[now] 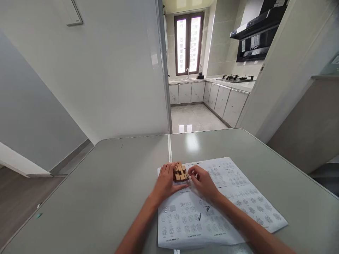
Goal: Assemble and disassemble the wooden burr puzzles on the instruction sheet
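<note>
A small wooden interlocking block puzzle (180,173) lies over the upper part of a printed instruction sheet (182,236). My left hand (167,180) is closed around the puzzle's left side, its thumb stretched along the near edge. At the puzzle's right edge, my right hand (200,180) has its fingers curled, thumb and fingertips close together. Whatever those fingers pinch, if anything, is hidden or too small to name. Rows of small printed diagrams cover the sheet, which has dark pen-like marks near its middle.
The grey table (106,197) has a pale seam (170,148) down its middle. A small green bit (39,215) is near the left edge. Past the far edge, a doorway opens to a kitchen with white cabinets (190,92) and a gas stove (235,78).
</note>
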Demonstrator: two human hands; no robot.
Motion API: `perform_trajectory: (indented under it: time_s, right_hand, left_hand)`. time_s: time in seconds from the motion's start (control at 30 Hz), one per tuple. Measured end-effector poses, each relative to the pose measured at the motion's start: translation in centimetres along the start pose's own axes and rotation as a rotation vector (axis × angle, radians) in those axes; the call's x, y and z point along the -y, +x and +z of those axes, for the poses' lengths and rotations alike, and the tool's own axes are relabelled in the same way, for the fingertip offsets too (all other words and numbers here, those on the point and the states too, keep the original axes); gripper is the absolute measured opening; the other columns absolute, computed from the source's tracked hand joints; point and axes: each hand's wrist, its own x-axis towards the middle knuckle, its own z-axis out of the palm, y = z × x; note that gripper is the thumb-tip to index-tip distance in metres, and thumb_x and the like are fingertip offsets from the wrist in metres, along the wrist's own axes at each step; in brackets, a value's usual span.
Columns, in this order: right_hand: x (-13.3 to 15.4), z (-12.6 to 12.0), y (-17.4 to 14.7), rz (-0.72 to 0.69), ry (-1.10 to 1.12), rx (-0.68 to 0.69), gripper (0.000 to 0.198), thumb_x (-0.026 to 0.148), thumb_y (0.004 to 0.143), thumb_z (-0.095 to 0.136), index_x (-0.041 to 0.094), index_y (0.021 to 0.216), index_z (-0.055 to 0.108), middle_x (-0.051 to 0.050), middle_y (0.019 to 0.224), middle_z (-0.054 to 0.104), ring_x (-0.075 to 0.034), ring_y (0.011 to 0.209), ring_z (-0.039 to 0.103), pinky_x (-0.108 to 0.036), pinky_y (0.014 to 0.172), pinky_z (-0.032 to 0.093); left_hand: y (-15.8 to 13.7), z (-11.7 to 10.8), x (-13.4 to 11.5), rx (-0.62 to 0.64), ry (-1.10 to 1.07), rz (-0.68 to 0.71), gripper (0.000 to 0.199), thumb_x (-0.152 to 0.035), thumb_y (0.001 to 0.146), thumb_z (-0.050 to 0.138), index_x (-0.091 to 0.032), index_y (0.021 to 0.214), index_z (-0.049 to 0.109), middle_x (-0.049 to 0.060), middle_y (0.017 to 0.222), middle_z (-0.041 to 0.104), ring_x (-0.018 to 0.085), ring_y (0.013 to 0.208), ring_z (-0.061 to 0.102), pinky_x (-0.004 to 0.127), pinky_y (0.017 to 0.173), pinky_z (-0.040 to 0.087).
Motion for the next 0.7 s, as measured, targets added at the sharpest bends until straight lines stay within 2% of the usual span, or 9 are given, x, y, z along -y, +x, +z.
perform_trajectory:
  time_s: [0.13, 0.23, 0.3, 0.4, 0.53, 0.6, 0.7]
  right_hand:
    - [-0.1, 0.0, 0.0, -0.031, -0.054, 0.03, 0.014, 0.018, 0.088, 0.053, 0.022, 0.099, 0.061, -0.005, 0.099, 0.062, -0.017, 0.074, 0.06, -0.028, 0.061, 0.049]
    - [-0.1, -0.4, -0.1, -0.079, -0.116, 0.12, 0.021, 0.017, 0.088, 0.058, 0.024, 0.107, 0.062, -0.005, 0.105, 0.059, -0.017, 0.079, 0.061, -0.03, 0.07, 0.053]
    - [-0.1, -0.8, -0.2, -0.109, -0.157, 0.188, 0.026, 0.017, 0.087, 0.06, 0.026, 0.111, 0.062, -0.005, 0.11, 0.059, -0.016, 0.077, 0.061, -0.031, 0.074, 0.054]
    - [-0.3, -1.0, -0.3, -0.125, -0.21, 0.225, 0.029, 0.018, 0.086, 0.064, 0.027, 0.113, 0.061, -0.005, 0.114, 0.058, -0.015, 0.076, 0.062, -0.032, 0.075, 0.054]
    - [-0.7, -0.8, -0.4, -0.116, -0.24, 0.222, 0.02, 0.022, 0.088, 0.066, 0.027, 0.108, 0.062, -0.006, 0.118, 0.058, -0.017, 0.079, 0.065, -0.035, 0.078, 0.056]
    - [-0.9, -0.9, -0.4, -0.103, -0.241, 0.22, 0.016, 0.024, 0.091, 0.065, 0.027, 0.106, 0.064, -0.007, 0.125, 0.057, -0.016, 0.079, 0.065, -0.036, 0.079, 0.056]
    - [-0.9, -1.1, -0.3, -0.091, -0.198, 0.227, 0.013, 0.026, 0.092, 0.066, 0.027, 0.105, 0.066, -0.008, 0.141, 0.051, -0.019, 0.091, 0.067, -0.037, 0.083, 0.056]
  left_hand:
    - [-1.0, -0.7, 0.4, -0.027, 0.022, -0.014, 0.076, -0.045, 0.075, 0.088, -0.029, 0.138, 0.049, 0.01, 0.137, 0.058, 0.034, 0.127, 0.053, 0.051, 0.105, 0.046]
    - [-1.1, -0.8, 0.3, -0.05, 0.036, -0.023, 0.057, -0.038, 0.082, 0.083, -0.03, 0.131, 0.056, 0.01, 0.136, 0.058, 0.032, 0.126, 0.053, 0.052, 0.106, 0.046]
    - [-1.1, -0.8, 0.3, -0.056, 0.035, -0.026, 0.051, -0.035, 0.084, 0.081, -0.03, 0.129, 0.057, 0.01, 0.137, 0.058, 0.032, 0.127, 0.053, 0.051, 0.106, 0.046]
    - [-1.1, -0.9, 0.4, -0.036, 0.023, -0.022, 0.053, -0.034, 0.082, 0.082, -0.031, 0.128, 0.057, 0.009, 0.14, 0.057, 0.032, 0.13, 0.052, 0.052, 0.107, 0.046]
    - [-1.1, -1.0, 0.4, -0.013, -0.02, -0.019, 0.063, -0.036, 0.081, 0.083, -0.032, 0.135, 0.052, 0.009, 0.147, 0.054, 0.033, 0.133, 0.052, 0.055, 0.11, 0.043]
    - [-1.1, -1.1, 0.4, 0.0, -0.071, -0.015, 0.071, -0.035, 0.081, 0.083, -0.033, 0.142, 0.046, 0.009, 0.148, 0.055, 0.033, 0.134, 0.052, 0.055, 0.111, 0.043]
    - [-1.1, -1.0, 0.3, 0.023, -0.14, -0.025, 0.075, -0.032, 0.084, 0.081, -0.033, 0.147, 0.041, 0.009, 0.149, 0.055, 0.032, 0.136, 0.052, 0.054, 0.112, 0.045]
